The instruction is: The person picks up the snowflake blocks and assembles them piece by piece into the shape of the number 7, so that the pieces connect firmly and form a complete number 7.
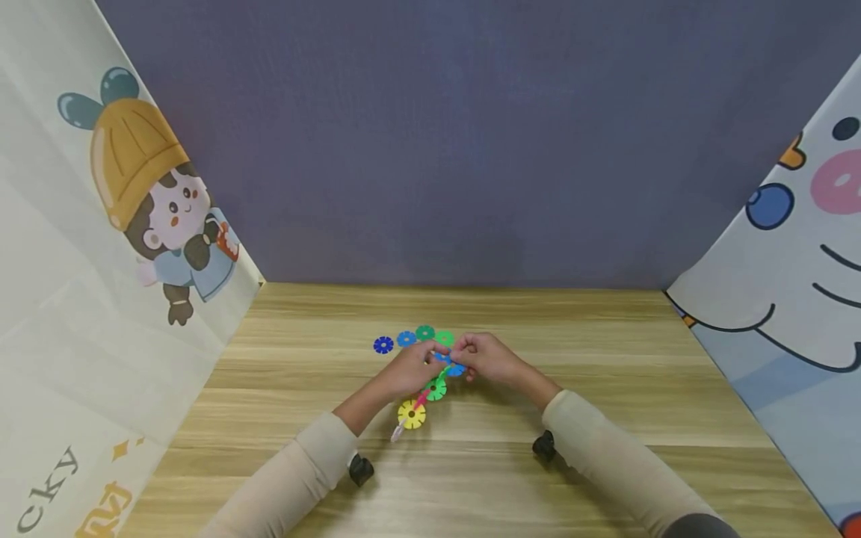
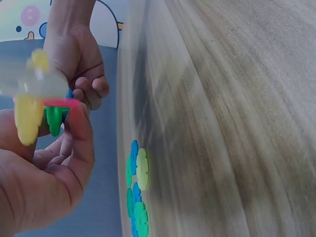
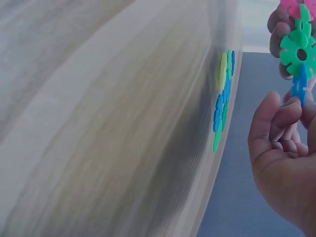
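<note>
A chain of slotted plastic flower discs hangs between the two hands above the table. A yellow disc (image 1: 418, 422) and a pale disc (image 1: 397, 431) form its near end, followed by pink and green discs (image 1: 440, 392). The left hand (image 1: 406, 371) grips the chain partway along, its thumb and fingers around it in the left wrist view. At the far end, the right hand (image 1: 496, 360) pinches a blue disc (image 3: 300, 88) between thumb and forefinger. That blue disc meets a green disc (image 3: 290, 52) in the right wrist view. Fingers partly hide the joint.
Beyond the hands, loose discs lie on the wooden table (image 1: 323, 314): dark blue (image 1: 377, 345), lighter blue (image 1: 400, 340), teal (image 1: 420, 334) and light green (image 1: 439, 339). A yellow one (image 2: 142, 170) lies among them in the left wrist view. A grey-blue panel (image 1: 464, 187) stands behind.
</note>
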{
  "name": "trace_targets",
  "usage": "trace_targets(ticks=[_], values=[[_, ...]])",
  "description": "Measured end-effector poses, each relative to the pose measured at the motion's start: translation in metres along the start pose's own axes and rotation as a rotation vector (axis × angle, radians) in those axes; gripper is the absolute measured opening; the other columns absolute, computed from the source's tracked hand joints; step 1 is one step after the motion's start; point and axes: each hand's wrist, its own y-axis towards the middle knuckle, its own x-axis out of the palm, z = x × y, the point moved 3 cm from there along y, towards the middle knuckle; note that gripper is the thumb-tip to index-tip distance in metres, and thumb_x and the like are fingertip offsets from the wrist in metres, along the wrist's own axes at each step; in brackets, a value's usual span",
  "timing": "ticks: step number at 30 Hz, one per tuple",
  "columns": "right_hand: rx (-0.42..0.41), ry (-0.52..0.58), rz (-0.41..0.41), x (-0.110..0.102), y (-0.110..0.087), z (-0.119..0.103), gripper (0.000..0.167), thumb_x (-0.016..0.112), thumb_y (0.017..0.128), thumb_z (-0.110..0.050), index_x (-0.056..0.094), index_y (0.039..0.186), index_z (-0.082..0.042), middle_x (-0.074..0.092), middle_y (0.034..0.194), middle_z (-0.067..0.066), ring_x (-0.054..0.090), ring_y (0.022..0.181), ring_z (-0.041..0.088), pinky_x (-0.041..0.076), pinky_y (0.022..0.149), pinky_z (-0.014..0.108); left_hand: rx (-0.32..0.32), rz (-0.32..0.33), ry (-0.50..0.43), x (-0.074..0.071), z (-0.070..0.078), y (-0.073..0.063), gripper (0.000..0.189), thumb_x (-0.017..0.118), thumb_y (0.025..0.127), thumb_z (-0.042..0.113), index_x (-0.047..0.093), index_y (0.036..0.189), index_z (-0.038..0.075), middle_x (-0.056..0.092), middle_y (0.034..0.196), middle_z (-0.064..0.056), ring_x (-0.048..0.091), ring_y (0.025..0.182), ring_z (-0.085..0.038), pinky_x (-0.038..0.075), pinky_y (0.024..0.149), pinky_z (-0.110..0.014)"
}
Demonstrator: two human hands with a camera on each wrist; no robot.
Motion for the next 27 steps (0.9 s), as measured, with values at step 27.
trace_targets(ticks=[27], values=[[-0.065, -0.457, 0.113, -0.001, 0.02, 0.005, 0.014, 0.059, 0.103, -0.019, 0.068, 0.105, -0.008, 0.064, 0.079, 0.0, 0.054, 0.063, 0.01, 0.047, 0.059, 0.027, -0.13, 0.053, -0.195, -0.001, -0.019, -0.003, 0.036, 0.061, 0.097, 0.015, 0.059, 0.132, 0.008, 0.067, 0.098, -0.009, 0.062, 0.076, -0.015, 0.054, 0.066, -0.032]])
